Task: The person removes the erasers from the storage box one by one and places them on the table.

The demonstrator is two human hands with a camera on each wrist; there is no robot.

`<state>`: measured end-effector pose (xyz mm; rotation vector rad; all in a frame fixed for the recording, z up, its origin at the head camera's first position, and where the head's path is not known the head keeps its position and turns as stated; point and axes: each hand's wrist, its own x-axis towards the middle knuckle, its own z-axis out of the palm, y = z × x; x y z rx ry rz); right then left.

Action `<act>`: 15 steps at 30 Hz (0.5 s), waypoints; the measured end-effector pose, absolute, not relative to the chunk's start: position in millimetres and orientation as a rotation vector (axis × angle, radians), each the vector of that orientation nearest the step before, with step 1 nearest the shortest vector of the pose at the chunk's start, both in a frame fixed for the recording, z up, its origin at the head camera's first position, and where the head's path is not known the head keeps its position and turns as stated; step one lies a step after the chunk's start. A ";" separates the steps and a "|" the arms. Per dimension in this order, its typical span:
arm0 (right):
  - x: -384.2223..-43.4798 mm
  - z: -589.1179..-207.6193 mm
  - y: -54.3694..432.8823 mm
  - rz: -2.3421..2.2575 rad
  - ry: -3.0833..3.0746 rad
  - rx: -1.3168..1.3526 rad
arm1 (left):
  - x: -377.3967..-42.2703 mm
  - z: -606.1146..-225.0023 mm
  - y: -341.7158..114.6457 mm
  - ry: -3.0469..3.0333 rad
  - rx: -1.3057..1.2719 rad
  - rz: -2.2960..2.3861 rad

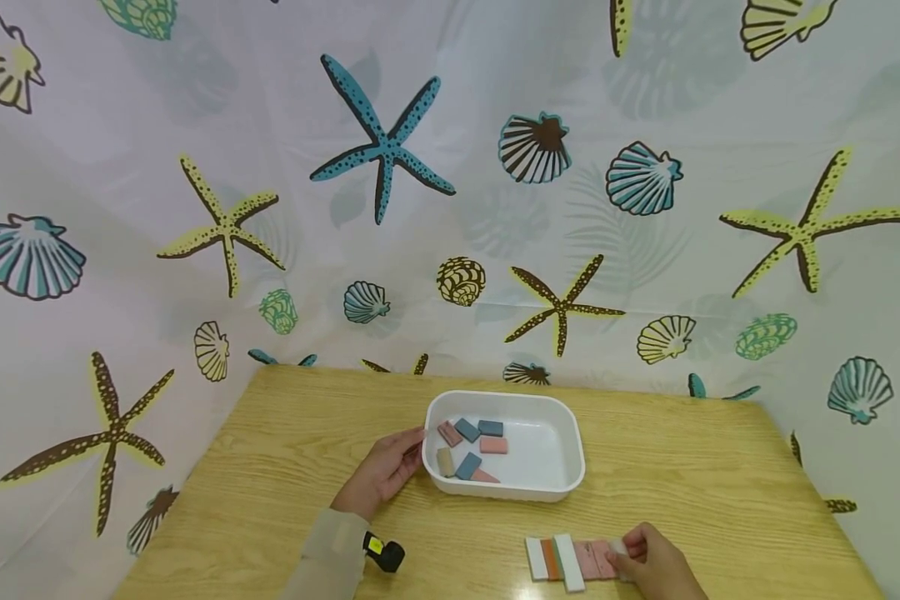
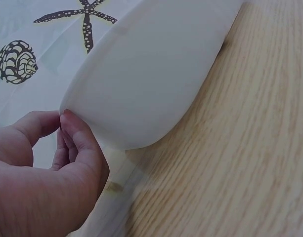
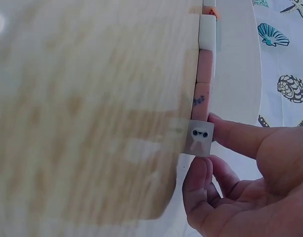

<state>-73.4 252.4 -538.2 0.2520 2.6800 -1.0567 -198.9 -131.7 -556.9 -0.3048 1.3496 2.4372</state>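
Head view: hands (image 1: 385, 468) (image 1: 658, 565) on white tub (image 1: 504, 490) and translucent block (image 3: 198, 140).

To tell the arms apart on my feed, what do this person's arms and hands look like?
The left side has a pale beige sleeve and, by the wrist, a small black device with a yellow patch. The left hand and right hand are both bare, ungloved; no right sleeve shows.

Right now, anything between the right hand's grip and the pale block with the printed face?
Nothing visible: the right hand pinches the pale block directly. The pink block lies beside it, not in between.
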 end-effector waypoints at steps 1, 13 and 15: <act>-73.8 -537.9 252.4 -1.057 2.679 0.243 | -198.8 -556.4 -131.9 1.352 -0.304 2.436; -84.1 -499.7 245.7 -1.179 2.689 0.225 | -198.3 -556.0 -130.4 1.368 -0.281 2.438; -91.5 -490.9 242.3 -1.363 2.600 0.252 | -199.1 -556.5 -130.0 1.371 -0.285 2.437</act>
